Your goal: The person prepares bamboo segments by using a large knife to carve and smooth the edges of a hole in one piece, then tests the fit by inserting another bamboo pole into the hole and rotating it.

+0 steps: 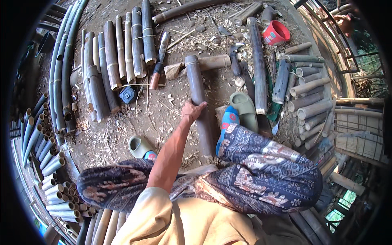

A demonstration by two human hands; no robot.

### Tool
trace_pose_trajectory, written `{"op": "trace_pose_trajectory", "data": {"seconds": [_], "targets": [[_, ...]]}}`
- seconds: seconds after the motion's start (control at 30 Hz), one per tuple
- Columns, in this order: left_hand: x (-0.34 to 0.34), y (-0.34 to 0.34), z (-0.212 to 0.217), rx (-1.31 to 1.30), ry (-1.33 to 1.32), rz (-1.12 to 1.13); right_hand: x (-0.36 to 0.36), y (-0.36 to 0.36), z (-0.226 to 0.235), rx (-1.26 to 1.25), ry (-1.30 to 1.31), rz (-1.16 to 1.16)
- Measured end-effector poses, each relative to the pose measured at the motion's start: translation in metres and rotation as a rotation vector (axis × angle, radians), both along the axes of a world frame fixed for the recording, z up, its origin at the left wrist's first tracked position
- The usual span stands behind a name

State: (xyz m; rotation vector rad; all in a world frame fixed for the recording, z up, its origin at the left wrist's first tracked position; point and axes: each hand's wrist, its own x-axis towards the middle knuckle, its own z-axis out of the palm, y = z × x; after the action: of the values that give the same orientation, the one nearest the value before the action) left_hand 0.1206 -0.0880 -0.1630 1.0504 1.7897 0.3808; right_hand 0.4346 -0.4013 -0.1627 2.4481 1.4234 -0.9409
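Observation:
My left hand [193,110] is closed round the middle of a thick brown bamboo length [195,83]. This piece points away from me, between my feet. Its far part lies over a shorter split bamboo piece [218,62] placed crosswise on the ground. Left of that crosswise piece is a large knife [159,61] with a dark blade and a reddish-brown handle. Another dark tool [235,61] lies to the right of it. My right hand is out of sight.
Cut bamboo lengths [130,49] lie in a row at the far left. More are stacked at the right [310,90] and lower left [61,192]. A red bucket [276,33], a blue object [128,94] and green clogs [243,110] are on the chip-strewn ground [134,116].

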Motion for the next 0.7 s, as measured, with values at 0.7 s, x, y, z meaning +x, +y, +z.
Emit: {"op": "trace_pose_trajectory", "data": {"seconds": [0.7], "targets": [[-0.004,0.031,0.006,-0.203,-0.386,0.114,-0.045,0.079,-0.019,0.251,-0.114,0.354]]}}
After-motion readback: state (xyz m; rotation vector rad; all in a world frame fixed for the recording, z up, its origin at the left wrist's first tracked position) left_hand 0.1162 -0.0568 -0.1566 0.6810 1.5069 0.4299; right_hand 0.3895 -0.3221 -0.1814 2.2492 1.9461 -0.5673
